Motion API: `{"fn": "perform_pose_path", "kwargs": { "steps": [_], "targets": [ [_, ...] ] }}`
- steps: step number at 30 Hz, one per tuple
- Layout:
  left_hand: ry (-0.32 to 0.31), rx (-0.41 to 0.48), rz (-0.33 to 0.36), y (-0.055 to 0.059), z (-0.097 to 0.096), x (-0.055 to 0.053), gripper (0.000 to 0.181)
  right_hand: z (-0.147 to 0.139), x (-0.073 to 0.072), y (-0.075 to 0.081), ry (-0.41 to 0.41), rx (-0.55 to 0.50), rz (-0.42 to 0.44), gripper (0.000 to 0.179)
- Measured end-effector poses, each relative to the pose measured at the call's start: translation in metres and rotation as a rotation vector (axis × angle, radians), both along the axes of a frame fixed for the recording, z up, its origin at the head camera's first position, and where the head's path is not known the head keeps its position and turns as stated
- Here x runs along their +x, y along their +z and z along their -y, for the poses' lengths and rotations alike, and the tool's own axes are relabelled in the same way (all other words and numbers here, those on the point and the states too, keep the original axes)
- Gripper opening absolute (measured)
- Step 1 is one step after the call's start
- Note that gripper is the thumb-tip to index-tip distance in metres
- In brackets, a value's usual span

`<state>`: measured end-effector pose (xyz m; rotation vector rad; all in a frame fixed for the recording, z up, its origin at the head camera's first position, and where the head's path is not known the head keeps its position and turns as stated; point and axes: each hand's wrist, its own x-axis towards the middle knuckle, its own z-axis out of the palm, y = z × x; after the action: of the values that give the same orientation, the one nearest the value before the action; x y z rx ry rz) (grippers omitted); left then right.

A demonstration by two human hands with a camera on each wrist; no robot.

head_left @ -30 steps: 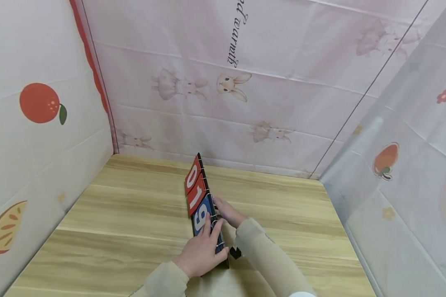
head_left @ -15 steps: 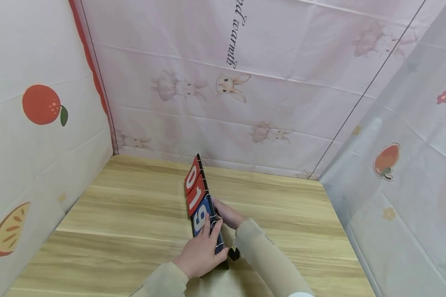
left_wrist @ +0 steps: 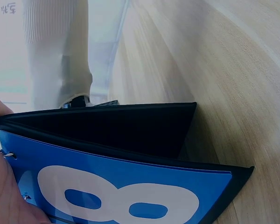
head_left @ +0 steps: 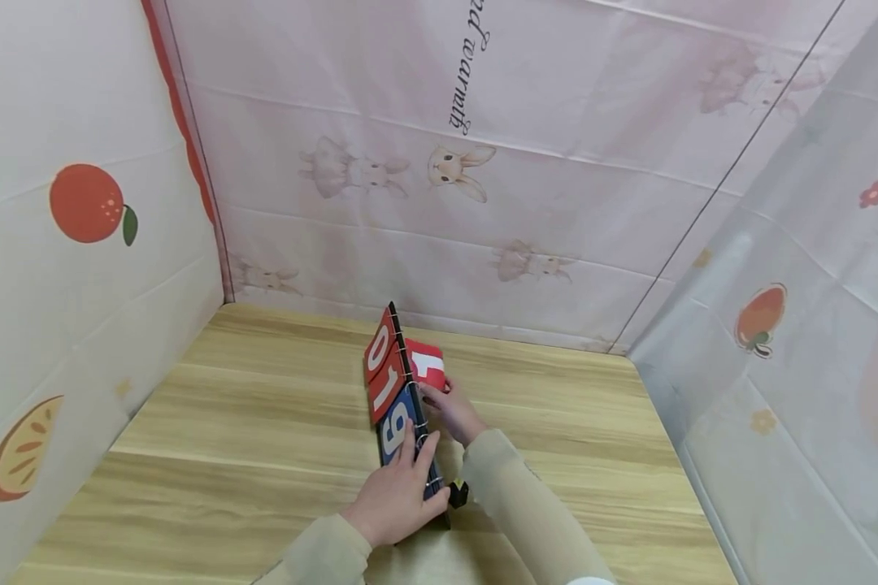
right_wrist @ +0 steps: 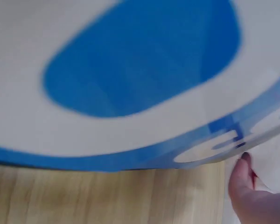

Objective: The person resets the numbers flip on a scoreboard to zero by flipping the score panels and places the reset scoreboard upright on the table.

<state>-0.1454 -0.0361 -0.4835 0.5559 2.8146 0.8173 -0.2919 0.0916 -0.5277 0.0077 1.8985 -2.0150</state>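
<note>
In the head view, a black flip scoreboard (head_left: 409, 370) stands tent-like, its ring-bound spine running away from me. Red cards 0 and 1 and a blue card (head_left: 397, 426) hang on its left face. My left hand (head_left: 395, 502) grips the near end across the spine, fingers spread on the blue card. A blue card with a white 8 (left_wrist: 116, 191) shows beneath it in the left wrist view. My right hand (head_left: 454, 413) is behind the right face, pinching a lifted red card with a white 1 (head_left: 426, 361). A large blue-and-white card (right_wrist: 144, 56) curves close to the right wrist camera.
The scoreboard stands on a wood-grain table (head_left: 263, 406). Printed cloth walls (head_left: 380, 122) enclose its left, back and right sides. A small black item (head_left: 458, 492) sits beneath the right sleeve (head_left: 527, 504).
The red card with the 1 has swung out into sight on the right side of the scoreboard. My right hand has shifted slightly right and its fingers have bent more; the left hand stays put.
</note>
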Motion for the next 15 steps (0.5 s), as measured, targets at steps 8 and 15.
{"fn": "perform_pose_path", "kwargs": {
  "steps": [8,15],
  "targets": [
    [-0.001,0.008,0.016,-0.001,0.000,-0.002,0.078,-0.007,-0.004,0.022,-0.108,-0.209,-0.021,0.057],
    [0.002,0.010,0.017,-0.001,-0.001,-0.003,0.077,-0.007,-0.013,0.024,-0.246,-0.218,-0.047,0.079]
  ]
}}
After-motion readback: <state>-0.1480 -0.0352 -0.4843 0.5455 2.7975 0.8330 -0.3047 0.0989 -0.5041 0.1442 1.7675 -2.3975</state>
